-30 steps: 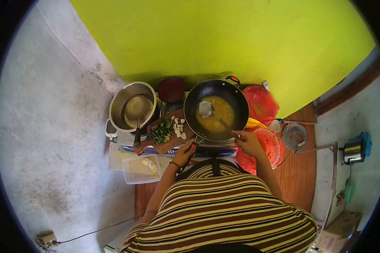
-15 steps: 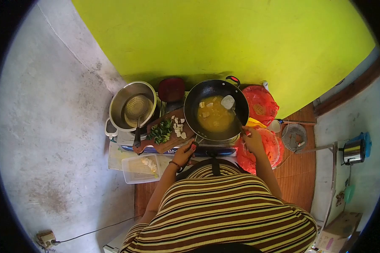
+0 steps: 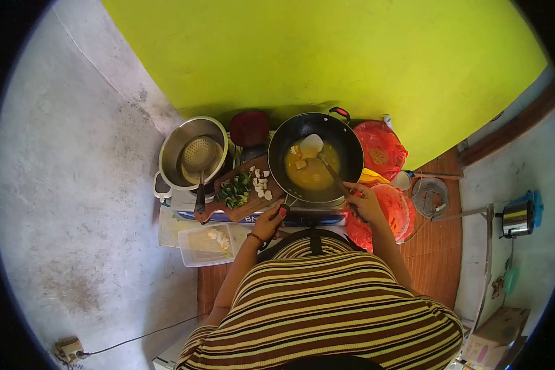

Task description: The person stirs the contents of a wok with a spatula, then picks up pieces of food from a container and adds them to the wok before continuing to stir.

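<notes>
My left hand (image 3: 269,223) is closed around the handle of a black wok (image 3: 282,134). Inside the wok lies a yellow broth (image 3: 317,180) with pale pieces in it. In my right hand (image 3: 365,202) is the dark handle of a spatula (image 3: 312,145), its pale blade over the far part of the broth. A wooden cutting board (image 3: 235,214) is left of the wok. On it are chopped green leaves (image 3: 234,190) and chopped white pieces (image 3: 259,182).
A steel pot (image 3: 174,138) with a perforated skimmer (image 3: 200,154) in it stands at the left. A clear plastic container (image 3: 191,256) with pale scraps sits nearer me. Red plastic bags (image 3: 391,206) lie right of the wok, near a grey bucket (image 3: 431,203). The green wall (image 3: 327,55) rises behind.
The spatula's blade has moved left across the wok, and its handle now slants more. My right hand has shifted slightly nearer to me. The left hand stays on the wok handle.
</notes>
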`<state>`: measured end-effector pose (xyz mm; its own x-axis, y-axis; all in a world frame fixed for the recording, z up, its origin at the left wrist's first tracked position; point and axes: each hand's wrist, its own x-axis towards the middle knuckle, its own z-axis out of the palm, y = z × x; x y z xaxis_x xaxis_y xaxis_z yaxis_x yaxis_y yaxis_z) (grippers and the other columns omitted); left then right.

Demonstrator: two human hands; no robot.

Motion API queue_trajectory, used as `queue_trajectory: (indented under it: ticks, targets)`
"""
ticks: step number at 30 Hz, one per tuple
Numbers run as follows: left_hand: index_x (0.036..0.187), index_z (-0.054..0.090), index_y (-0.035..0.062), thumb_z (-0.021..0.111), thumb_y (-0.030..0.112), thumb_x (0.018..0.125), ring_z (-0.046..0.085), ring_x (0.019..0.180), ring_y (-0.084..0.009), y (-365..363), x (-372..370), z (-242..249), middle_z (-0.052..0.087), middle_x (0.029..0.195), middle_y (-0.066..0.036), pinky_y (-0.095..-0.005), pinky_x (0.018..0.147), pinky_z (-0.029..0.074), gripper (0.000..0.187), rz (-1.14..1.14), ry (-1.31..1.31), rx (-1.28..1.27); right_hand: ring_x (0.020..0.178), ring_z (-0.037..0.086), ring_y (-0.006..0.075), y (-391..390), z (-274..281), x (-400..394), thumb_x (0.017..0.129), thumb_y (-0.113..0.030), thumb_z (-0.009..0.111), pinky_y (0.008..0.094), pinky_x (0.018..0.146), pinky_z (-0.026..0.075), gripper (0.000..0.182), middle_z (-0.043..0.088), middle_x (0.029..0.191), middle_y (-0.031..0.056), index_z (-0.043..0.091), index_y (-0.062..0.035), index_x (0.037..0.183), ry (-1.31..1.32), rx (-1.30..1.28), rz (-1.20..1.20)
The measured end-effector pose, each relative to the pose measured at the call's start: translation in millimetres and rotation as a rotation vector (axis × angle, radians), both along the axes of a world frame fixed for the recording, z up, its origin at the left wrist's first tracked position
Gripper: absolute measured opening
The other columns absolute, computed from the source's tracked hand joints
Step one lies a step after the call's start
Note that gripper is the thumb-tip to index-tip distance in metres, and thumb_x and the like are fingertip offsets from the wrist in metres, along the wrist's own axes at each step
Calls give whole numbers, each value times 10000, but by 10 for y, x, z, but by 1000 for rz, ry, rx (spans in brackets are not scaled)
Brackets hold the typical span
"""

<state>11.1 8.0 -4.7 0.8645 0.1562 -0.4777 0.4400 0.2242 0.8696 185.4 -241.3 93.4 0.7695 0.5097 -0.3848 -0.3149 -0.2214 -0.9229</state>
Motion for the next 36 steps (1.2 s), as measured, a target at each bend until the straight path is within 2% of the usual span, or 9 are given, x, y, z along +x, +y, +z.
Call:
queue_trajectory:
  ticks: [4, 8, 13, 16, 19, 22, 25, 31, 36]
  targets:
    - [1382, 369, 269, 514, 189, 921, 457, 450, -76, 20, 6, -106, 541, 718, -19, -217, 379, 394, 490, 6, -21, -24, 459, 513, 85, 14, -30, 30, 797, -8, 558, 211, 389, 364, 388, 568, 623, 52, 548, -31, 1184, -70, -58, -7]
    - [1381, 373, 260, 524, 195, 920, 452, 462, -76, 47, -1, -338, 534, 728, -17, -219, 377, 389, 489, -8, -169, 31, 513, 544, 103, -31, -189, 89, 784, -26, 571, 230, 443, 407, 382, 610, 728, 76, 562, -17, 1165, -212, -151, -69]
    - [1374, 383, 255, 538, 219, 916, 453, 468, -82, 31, 0, -182, 532, 726, -17, -224, 372, 384, 485, 14, -56, -39, 552, 586, 152, -79, -206, 89, 763, -52, 590, 286, 530, 466, 391, 638, 782, 109, 572, -23, 1153, -376, -330, -129]
    - [1373, 385, 250, 541, 220, 914, 451, 461, -82, 33, 11, -159, 531, 719, -19, -226, 370, 383, 485, 0, -84, -40, 564, 598, 161, -86, -120, 64, 766, -70, 591, 304, 551, 470, 382, 635, 744, 115, 582, -44, 1147, -326, -424, -130]
    - [1375, 380, 249, 540, 217, 915, 447, 450, -83, 4, 12, 21, 529, 712, -21, -227, 370, 381, 488, 23, 2, -60, 549, 588, 148, -129, -257, 79, 766, -75, 590, 290, 537, 460, 382, 628, 704, 102, 583, -48, 1147, -288, -376, -135]
    - [1378, 375, 251, 538, 215, 916, 441, 437, -86, 25, 14, -118, 527, 704, -20, -227, 373, 385, 491, -4, -87, -20, 542, 579, 139, -133, -344, 102, 762, -64, 587, 276, 529, 452, 388, 623, 687, 93, 582, -51, 1150, -228, -294, -124]
    - [1384, 365, 256, 541, 218, 914, 452, 456, -87, 28, 3, -131, 531, 729, -25, -230, 378, 394, 503, -1, -102, -35, 540, 571, 124, -93, -162, 65, 755, -53, 590, 261, 518, 442, 399, 620, 691, 85, 580, -55, 1154, -58, -250, -107]
    - [1392, 353, 260, 520, 163, 917, 497, 610, -86, 20, 9, -25, 522, 859, -2, -230, 405, 431, 512, -13, -46, -29, 694, 626, 197, -43, -289, 64, 766, -56, 588, 306, 643, 483, 377, 647, 841, 146, 573, -32, 1143, -497, -309, -88]
    - [1394, 349, 254, 513, 150, 919, 504, 650, -87, 9, 24, 36, 513, 889, 8, -226, 410, 435, 513, -1, -22, -57, 822, 637, 247, 2, -126, 58, 772, -62, 581, 341, 743, 483, 370, 649, 928, 176, 569, -22, 1140, -540, -400, -116]
